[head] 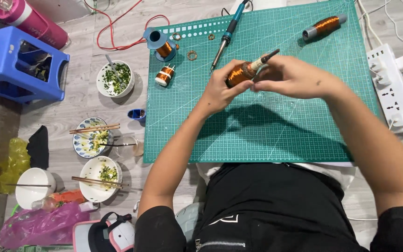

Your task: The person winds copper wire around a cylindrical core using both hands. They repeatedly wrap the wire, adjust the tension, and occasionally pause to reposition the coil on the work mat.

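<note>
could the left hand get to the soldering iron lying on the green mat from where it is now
Probably yes. The soldering iron lies just up the cutting mat from the left hand, with bare mat between them. But that hand is gripping the copper wire spool, so it would need to let go first.

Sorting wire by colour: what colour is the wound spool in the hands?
Shiny copper-orange, on the spool in the head view.
</note>
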